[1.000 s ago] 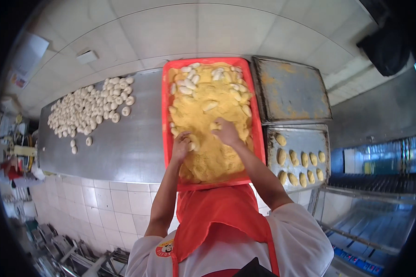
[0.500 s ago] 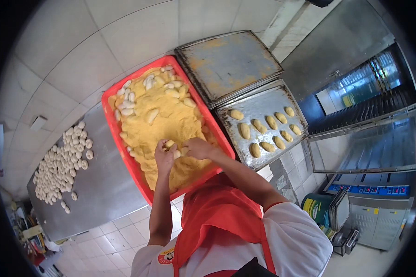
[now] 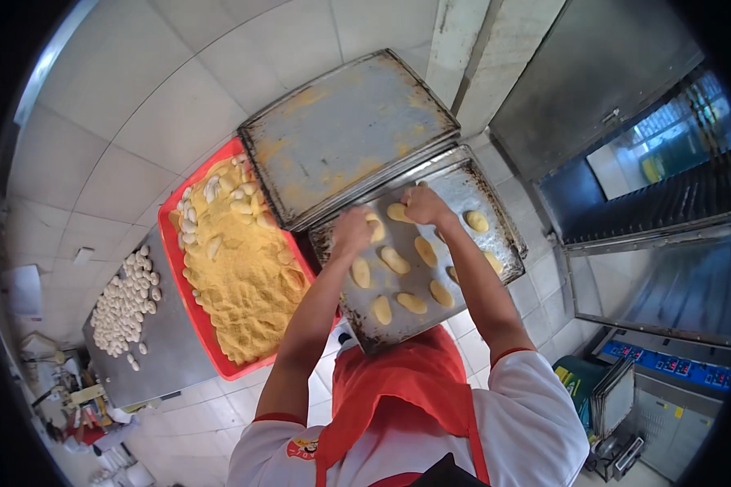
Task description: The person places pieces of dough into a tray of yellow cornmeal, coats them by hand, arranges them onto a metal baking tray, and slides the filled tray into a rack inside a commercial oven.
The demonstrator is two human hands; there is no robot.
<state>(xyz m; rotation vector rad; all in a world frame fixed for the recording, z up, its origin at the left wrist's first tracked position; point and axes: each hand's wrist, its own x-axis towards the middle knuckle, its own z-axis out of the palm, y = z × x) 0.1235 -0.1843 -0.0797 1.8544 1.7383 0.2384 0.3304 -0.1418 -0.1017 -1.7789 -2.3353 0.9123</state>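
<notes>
The blurry left hand (image 3: 352, 232) touches a yellow dough piece (image 3: 376, 229) on the tray (image 3: 456, 183). The right hand (image 3: 426, 207) is curled — whether either one grips, one cannot tell.

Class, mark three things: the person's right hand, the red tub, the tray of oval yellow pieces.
Right hand (image 3: 426, 206): head view, back of the hand.
Red tub (image 3: 176, 243): head view, left rim.
Tray (image 3: 471, 187): head view, bare metal, upper right.

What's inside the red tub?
Yellow powder spreads through the red tub, with pale dough pieces on it, mostly at the far end. The tub's bottom can't be seen under the powder, nor anything buried in it; the left forearm hides part of one side.
</notes>
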